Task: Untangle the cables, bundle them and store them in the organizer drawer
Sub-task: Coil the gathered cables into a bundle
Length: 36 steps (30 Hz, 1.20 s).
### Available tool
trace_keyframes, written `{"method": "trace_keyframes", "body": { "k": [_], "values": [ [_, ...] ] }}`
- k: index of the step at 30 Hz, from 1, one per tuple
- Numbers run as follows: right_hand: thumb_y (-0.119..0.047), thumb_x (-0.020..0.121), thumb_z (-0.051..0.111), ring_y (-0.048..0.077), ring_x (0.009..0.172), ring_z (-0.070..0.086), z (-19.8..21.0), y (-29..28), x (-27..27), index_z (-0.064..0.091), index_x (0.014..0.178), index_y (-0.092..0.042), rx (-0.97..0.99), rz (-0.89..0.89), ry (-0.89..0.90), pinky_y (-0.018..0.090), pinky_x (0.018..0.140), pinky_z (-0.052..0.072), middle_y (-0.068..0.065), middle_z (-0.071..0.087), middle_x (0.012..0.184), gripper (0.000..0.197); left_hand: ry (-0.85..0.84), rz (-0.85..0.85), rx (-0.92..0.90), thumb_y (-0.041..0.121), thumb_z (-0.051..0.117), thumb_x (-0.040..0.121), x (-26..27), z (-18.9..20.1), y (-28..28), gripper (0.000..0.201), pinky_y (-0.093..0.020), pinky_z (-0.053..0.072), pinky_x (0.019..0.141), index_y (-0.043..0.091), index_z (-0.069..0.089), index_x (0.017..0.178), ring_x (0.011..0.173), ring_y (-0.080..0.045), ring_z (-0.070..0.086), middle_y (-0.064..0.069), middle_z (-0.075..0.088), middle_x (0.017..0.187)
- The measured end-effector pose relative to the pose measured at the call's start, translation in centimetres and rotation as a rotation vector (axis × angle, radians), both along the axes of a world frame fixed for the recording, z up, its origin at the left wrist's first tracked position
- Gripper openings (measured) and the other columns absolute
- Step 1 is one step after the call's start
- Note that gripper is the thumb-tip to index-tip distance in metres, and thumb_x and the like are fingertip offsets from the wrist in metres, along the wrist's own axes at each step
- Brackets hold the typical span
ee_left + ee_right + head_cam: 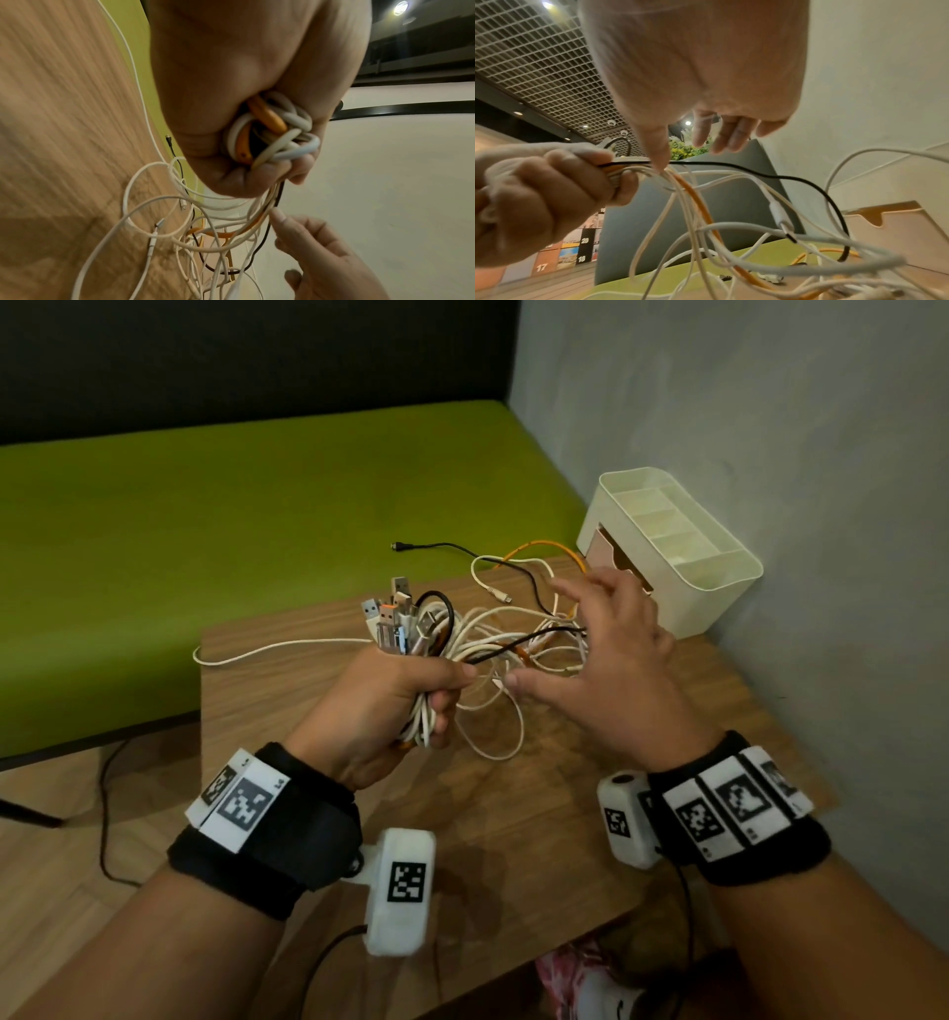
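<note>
My left hand (411, 695) grips a bundle of white, orange and black cables (426, 716), with several USB plugs (395, 618) sticking up above the fist. In the left wrist view the folded cable loops (272, 132) poke out of the closed fist (231, 121). Loose tangled cable loops (518, 639) trail right over the wooden table (513, 814). My right hand (595, 649) hovers over those loops with fingers spread, its thumb close to the left hand. The cream organizer (683, 557) stands at the back right, its drawer (611, 552) partly out.
A black cable end (400, 546) and an orange cable (544, 546) reach off the table's far edge toward the green bench (257, 531). A grey wall (796, 454) runs close along the right. A white cable loop (246, 654) hangs over the left table edge.
</note>
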State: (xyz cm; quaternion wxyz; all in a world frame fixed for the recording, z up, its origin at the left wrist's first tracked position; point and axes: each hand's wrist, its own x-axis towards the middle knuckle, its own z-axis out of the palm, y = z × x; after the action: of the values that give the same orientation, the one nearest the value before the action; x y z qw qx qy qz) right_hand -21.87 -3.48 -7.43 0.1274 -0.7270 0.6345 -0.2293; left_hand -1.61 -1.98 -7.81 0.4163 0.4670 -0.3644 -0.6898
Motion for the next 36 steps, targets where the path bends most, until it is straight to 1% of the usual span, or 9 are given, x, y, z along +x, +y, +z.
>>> {"method": "trace_keyframes", "body": {
  "k": [3, 7, 10, 15, 19, 22, 29, 31, 36],
  "values": [
    [-0.044, 0.077, 0.076, 0.013, 0.088, 0.055, -0.4, 0.5, 1.1, 0.057, 0.088, -0.023, -0.221, 0.052, -0.135, 0.035, 0.079, 0.046, -0.011, 0.055, 0.089, 0.031, 0.018, -0.002, -0.009, 0.002, 0.063, 0.078, -0.1, 0.1, 0.0, 0.024, -0.023, 0.03, 0.044, 0.011, 0.051, 0.06, 0.038, -0.016, 0.036, -0.002, 0.036, 0.046],
    [-0.048, 0.084, 0.07, 0.003, 0.046, 0.045, -1.4, 0.9, 1.6, 0.061, 0.06, -0.019, -0.083, 0.111, -0.047, 0.024, 0.049, 0.029, -0.01, 0.047, 0.048, 0.038, 0.051, -0.013, -0.006, 0.009, 0.066, 0.07, 0.0, 0.3, 0.1, 0.026, -0.023, 0.029, 0.044, 0.016, 0.053, 0.05, 0.038, -0.014, 0.037, -0.002, 0.037, 0.046],
    [-0.057, 0.086, 0.063, 0.007, 0.052, 0.053, -2.5, 1.1, 2.2, 0.077, 0.081, -0.024, 0.116, 0.145, 0.065, 0.025, 0.055, 0.04, -0.009, 0.056, 0.053, 0.036, 0.072, -0.027, 0.001, 0.011, 0.067, 0.068, 0.0, 0.3, 0.1, 0.023, -0.023, 0.03, 0.042, 0.013, 0.05, 0.052, 0.038, -0.014, 0.037, -0.001, 0.037, 0.046],
    [-0.053, 0.086, 0.065, 0.012, 0.057, 0.068, -2.7, 0.9, 2.8, 0.064, 0.127, -0.025, 0.276, 0.075, -0.284, 0.034, 0.066, 0.059, -0.002, 0.073, 0.071, 0.05, 0.118, -0.051, -0.016, 0.01, 0.066, 0.071, 0.0, 0.3, 0.2, 0.026, -0.023, 0.032, 0.042, 0.016, 0.053, 0.05, 0.038, -0.014, 0.037, -0.001, 0.037, 0.046],
    [-0.021, 0.097, 0.059, 0.021, 0.053, 0.065, -1.5, 1.3, 4.0, 0.069, 0.099, -0.02, 0.466, 0.19, -0.612, 0.031, 0.055, 0.053, 0.006, 0.069, 0.061, 0.011, 0.164, -0.077, -0.05, 0.004, 0.067, 0.076, -0.1, 0.0, 0.4, 0.03, -0.023, 0.033, 0.041, 0.015, 0.054, 0.052, 0.037, -0.013, 0.038, -0.001, 0.038, 0.046],
    [-0.014, 0.098, 0.056, 0.013, 0.041, 0.055, -1.7, 1.0, 3.7, 0.064, 0.077, -0.011, 0.527, 0.186, -0.681, 0.019, 0.044, 0.043, 0.001, 0.061, 0.05, 0.023, 0.158, -0.065, -0.066, 0.004, 0.068, 0.076, 0.0, 0.0, 0.5, 0.031, -0.023, 0.032, 0.042, 0.015, 0.053, 0.052, 0.037, -0.013, 0.038, -0.001, 0.038, 0.046],
    [-0.045, 0.086, 0.066, 0.027, 0.061, 0.07, -2.8, 0.7, 3.8, 0.053, 0.13, -0.014, 0.519, 0.097, -0.64, 0.044, 0.062, 0.058, 0.005, 0.073, 0.069, 0.056, 0.173, -0.086, -0.052, 0.005, 0.066, 0.076, -0.1, 0.2, 0.6, 0.03, -0.024, 0.03, 0.043, 0.016, 0.058, 0.05, 0.039, -0.013, 0.037, 0.0, 0.036, 0.047],
    [-0.042, 0.09, 0.065, 0.023, 0.057, 0.068, -2.8, 0.9, 3.9, 0.045, 0.137, -0.013, 0.551, 0.115, -0.654, 0.038, 0.056, 0.056, 0.002, 0.073, 0.07, 0.058, 0.181, -0.079, -0.045, 0.007, 0.062, 0.076, -0.1, 0.3, 0.6, 0.028, -0.023, 0.03, 0.042, 0.016, 0.057, 0.05, 0.038, -0.013, 0.037, -0.001, 0.036, 0.047],
    [-0.017, 0.1, 0.052, 0.012, 0.039, 0.052, -1.7, 1.0, 3.8, 0.063, 0.09, -0.011, 0.484, 0.175, -0.839, 0.016, 0.042, 0.039, 0.0, 0.061, 0.052, 0.016, 0.189, -0.075, -0.024, 0.009, 0.063, 0.076, 0.4, 0.3, 0.4, 0.029, -0.023, 0.031, 0.041, 0.015, 0.056, 0.048, 0.038, -0.011, 0.037, 0.001, 0.036, 0.047]
  ]
}}
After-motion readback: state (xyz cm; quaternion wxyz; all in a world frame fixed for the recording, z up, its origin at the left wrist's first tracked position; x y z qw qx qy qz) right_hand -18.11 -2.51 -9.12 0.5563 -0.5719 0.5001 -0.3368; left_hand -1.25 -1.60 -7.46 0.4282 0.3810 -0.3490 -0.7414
